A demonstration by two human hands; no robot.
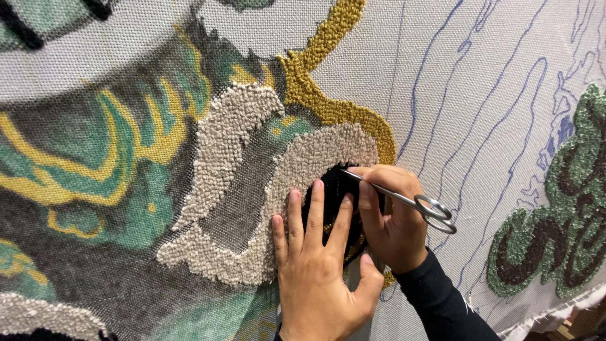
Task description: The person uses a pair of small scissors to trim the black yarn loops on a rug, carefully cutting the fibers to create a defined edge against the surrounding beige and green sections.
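Head view: my left hand [315, 265] lies flat, fingers spread, on the beige looped-yarn tufted patch [252, 170] of the stretched canvas [480, 76]; my right hand [392, 218] grips slim silver scissors [404, 199], tips at the black tufted area [333, 186].

1. Rug or textile workshop, tufting setup.
2. Large backing cloth [480, 95] fills the whole view, stretched flat, with blue pattern outlines drawn on its bare part.
3. Sections already filled with looped yarn: beige loops [221, 145], mustard loops [315, 82], green and brown motif [562, 215] at right.
4. Printed green, yellow and grey design on the cloth at left.
5. Frayed cloth edge [549, 312] at lower right.
6. Small metal scissors [410, 201] in use on the pile.
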